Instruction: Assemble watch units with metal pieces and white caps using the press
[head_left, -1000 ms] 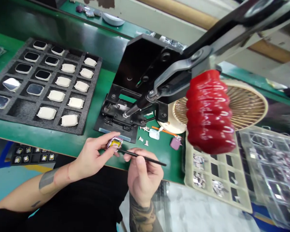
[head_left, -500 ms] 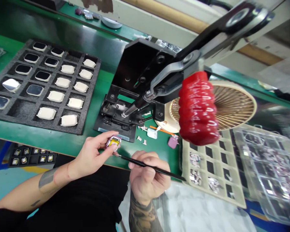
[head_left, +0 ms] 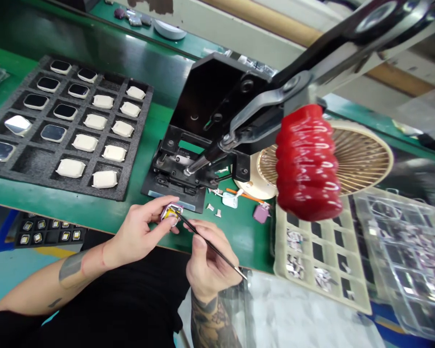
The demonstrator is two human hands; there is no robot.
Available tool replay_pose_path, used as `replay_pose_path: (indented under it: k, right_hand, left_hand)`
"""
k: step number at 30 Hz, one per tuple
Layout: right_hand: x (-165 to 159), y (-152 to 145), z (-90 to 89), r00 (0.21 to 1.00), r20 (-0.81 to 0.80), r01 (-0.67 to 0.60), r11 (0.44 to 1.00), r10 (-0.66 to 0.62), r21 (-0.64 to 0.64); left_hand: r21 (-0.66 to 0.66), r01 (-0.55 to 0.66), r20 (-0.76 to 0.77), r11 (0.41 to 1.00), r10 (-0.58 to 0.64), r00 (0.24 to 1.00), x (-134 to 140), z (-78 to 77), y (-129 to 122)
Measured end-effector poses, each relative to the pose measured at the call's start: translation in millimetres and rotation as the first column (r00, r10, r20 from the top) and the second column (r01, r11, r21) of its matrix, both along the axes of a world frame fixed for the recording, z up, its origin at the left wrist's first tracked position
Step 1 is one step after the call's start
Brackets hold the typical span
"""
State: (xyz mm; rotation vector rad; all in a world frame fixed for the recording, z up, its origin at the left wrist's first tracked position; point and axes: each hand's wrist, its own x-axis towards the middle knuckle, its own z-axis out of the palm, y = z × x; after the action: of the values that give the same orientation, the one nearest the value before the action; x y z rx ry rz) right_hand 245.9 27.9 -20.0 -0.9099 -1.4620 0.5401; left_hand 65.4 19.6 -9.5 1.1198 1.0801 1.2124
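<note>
On the green bench [head_left: 252, 244], 6 o'clock of the lever press [head_left: 206, 104]: left hand [head_left: 139, 232] has thumb and fingers pinched on a purple-rimmed watch case [head_left: 171, 211], yellow inside facing up, probably to steady and expose it. Right hand [head_left: 213, 258] grips a slim black rod tool [head_left: 217, 251] pen-style, likely for fine control; tip comes in from 4 o'clock, contact unclear. Case sits 2 o'clock of left palm, 10 o'clock of right hand.
</note>
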Motion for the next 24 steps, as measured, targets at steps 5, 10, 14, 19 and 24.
replay_pose_path:
  k: [5,10,14,19,24]
  right_hand:
    - [-2,-1,-3.0,1.000,-0.007,0.023,0.998,-0.023,-0.058]
    - [-9,4,5.2,0.947,-0.319,-0.144,0.931,0.031,-0.335]
    - [-4,-1,13.4,0.885,-0.381,-0.400,0.856,0.268,-0.327]
    - [6,-9,11.5,0.980,-0.189,-0.074,0.996,0.063,-0.052]
    - [4,1,2.1,0.970,-0.231,0.038,0.983,-0.080,-0.181]
  left_hand:
    - [-0.008,0.002,0.004,1.000,-0.002,1.000,0,-2.6,-1]
    - [0.001,0.012,0.020,1.000,-0.012,1.000,-3,-1.4,-1]
    - [0.000,-0.024,0.034,1.000,0.024,0.999,-2,1.3,1]
    - [-0.057,-0.094,0.184,0.994,0.103,0.977,4,3.5,5]
    - [-0.082,-0.099,0.204,0.992,0.114,0.972,4,3.7,5]
